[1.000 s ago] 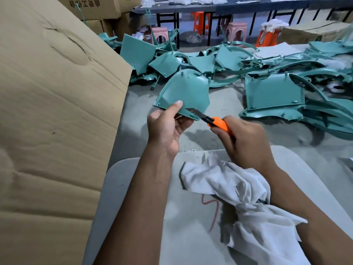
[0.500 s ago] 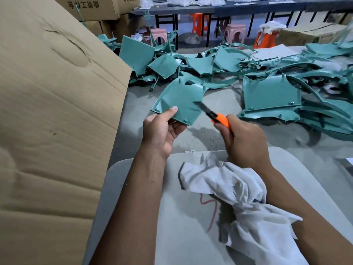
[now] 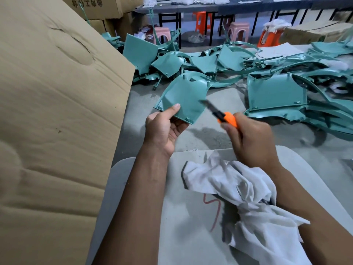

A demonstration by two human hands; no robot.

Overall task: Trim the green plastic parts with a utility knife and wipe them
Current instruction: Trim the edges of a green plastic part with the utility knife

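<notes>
At frame centre, left hand (image 3: 164,129) pinched green panel (image 3: 184,98) by lower edge; right hand (image 3: 248,138) gripped utility knife (image 3: 225,116), blade at right edge; panel looked light, stiff, thin; best held near rim.

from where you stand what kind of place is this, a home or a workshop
Most likely a small factory or workshop finishing floor. A heap of matching green plastic parts covers the work surface, large cardboard cartons stand alongside, and plastic stools sit by long tables behind.
</notes>
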